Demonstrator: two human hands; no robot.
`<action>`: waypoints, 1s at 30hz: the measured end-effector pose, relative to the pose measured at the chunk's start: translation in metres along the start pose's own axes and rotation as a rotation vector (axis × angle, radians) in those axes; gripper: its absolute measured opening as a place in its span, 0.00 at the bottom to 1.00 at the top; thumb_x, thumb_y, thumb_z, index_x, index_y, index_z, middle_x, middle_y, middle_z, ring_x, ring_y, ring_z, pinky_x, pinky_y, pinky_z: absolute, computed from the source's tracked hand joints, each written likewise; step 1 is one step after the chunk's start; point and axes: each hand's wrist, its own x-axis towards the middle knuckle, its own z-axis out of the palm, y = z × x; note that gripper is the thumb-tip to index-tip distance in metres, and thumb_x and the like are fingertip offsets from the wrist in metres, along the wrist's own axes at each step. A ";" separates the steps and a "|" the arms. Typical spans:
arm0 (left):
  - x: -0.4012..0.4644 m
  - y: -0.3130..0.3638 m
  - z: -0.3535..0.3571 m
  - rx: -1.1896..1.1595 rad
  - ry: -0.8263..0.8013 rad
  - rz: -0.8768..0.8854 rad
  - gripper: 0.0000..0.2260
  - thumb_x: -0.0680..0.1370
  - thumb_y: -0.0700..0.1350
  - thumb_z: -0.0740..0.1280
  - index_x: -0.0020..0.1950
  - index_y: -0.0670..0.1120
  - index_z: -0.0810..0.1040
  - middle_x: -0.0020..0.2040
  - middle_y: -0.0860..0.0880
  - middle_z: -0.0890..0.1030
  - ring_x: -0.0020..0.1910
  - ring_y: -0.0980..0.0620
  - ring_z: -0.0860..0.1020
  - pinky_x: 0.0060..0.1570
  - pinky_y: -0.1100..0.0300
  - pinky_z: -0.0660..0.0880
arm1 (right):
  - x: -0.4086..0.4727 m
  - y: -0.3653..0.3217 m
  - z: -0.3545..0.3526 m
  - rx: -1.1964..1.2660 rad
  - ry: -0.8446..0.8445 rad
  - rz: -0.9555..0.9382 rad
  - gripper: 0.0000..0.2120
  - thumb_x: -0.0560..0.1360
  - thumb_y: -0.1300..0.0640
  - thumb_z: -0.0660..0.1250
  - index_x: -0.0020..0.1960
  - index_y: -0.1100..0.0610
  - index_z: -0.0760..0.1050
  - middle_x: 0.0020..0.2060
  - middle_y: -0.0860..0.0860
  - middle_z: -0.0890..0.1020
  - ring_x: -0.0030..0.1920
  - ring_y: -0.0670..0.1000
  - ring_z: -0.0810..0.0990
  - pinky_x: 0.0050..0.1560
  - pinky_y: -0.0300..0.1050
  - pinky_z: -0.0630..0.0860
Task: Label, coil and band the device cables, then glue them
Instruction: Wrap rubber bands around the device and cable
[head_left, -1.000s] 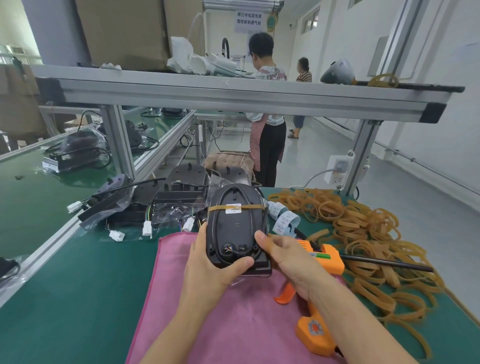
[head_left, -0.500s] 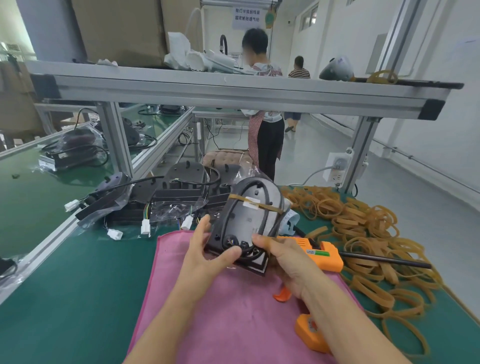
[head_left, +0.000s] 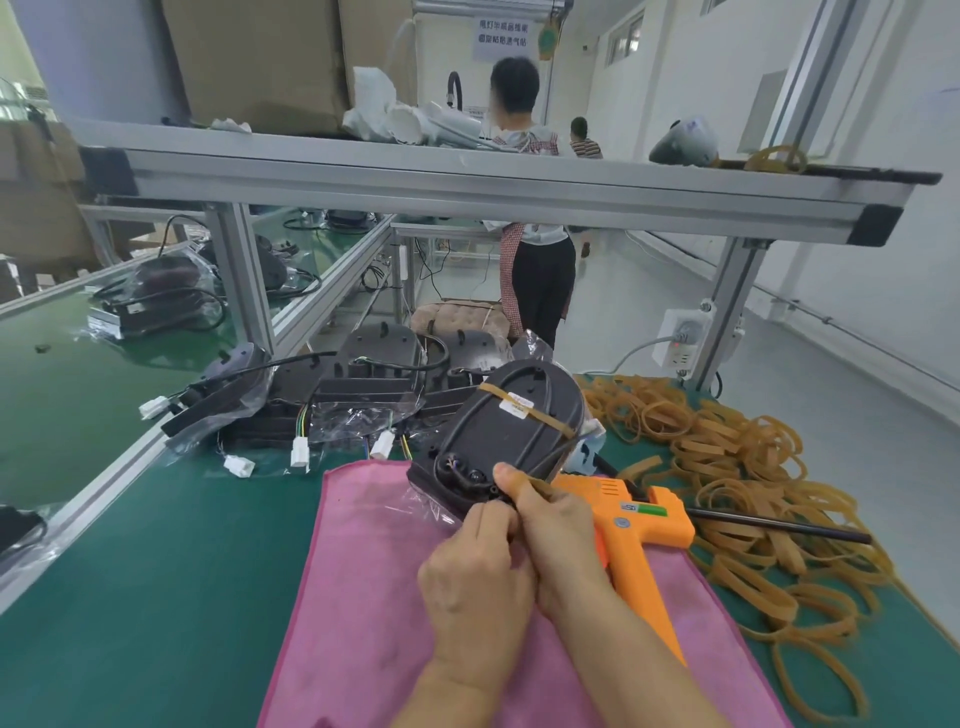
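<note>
A black oval device (head_left: 511, 431) lies tilted on the pink cloth (head_left: 374, 582), its cable coiled round the rim under a tan rubber band (head_left: 540, 413) with a white label. My right hand (head_left: 550, 535) grips the device's near edge, thumb on top by the cable exit. My left hand (head_left: 478, 577) sits just behind it with fingers curled at the same near edge; what they pinch is hidden. The orange glue gun (head_left: 628, 540) lies on the cloth under my right wrist.
A heap of loose rubber bands (head_left: 727, 478) covers the green bench to the right. More black devices with white connectors (head_left: 332, 395) are piled behind the cloth. An aluminium shelf beam (head_left: 467, 192) crosses overhead. A person stands in the aisle beyond.
The device has tipped from upright to a lower slant leaning right. My left hand has left its left side and come in beside my right hand at the near edge.
</note>
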 end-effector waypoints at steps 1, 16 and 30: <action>0.003 0.000 -0.001 -0.003 0.018 -0.024 0.07 0.67 0.48 0.61 0.31 0.46 0.71 0.27 0.52 0.73 0.21 0.48 0.70 0.20 0.63 0.59 | -0.002 0.002 0.002 0.010 0.002 -0.005 0.21 0.69 0.56 0.75 0.22 0.54 0.69 0.23 0.51 0.70 0.26 0.51 0.67 0.31 0.44 0.66; 0.014 -0.013 -0.008 -0.052 -0.010 -0.032 0.08 0.68 0.48 0.65 0.36 0.44 0.75 0.25 0.49 0.75 0.22 0.45 0.74 0.19 0.59 0.68 | -0.007 0.004 0.013 -0.001 0.120 -0.102 0.17 0.69 0.54 0.75 0.25 0.57 0.76 0.22 0.49 0.77 0.24 0.47 0.73 0.28 0.39 0.70; 0.018 -0.032 -0.014 -0.129 -0.124 -0.352 0.19 0.62 0.32 0.69 0.46 0.52 0.71 0.40 0.56 0.73 0.40 0.45 0.78 0.37 0.56 0.68 | -0.003 -0.013 -0.014 0.080 0.105 -0.098 0.09 0.68 0.63 0.74 0.30 0.59 0.81 0.25 0.51 0.80 0.25 0.46 0.78 0.25 0.36 0.73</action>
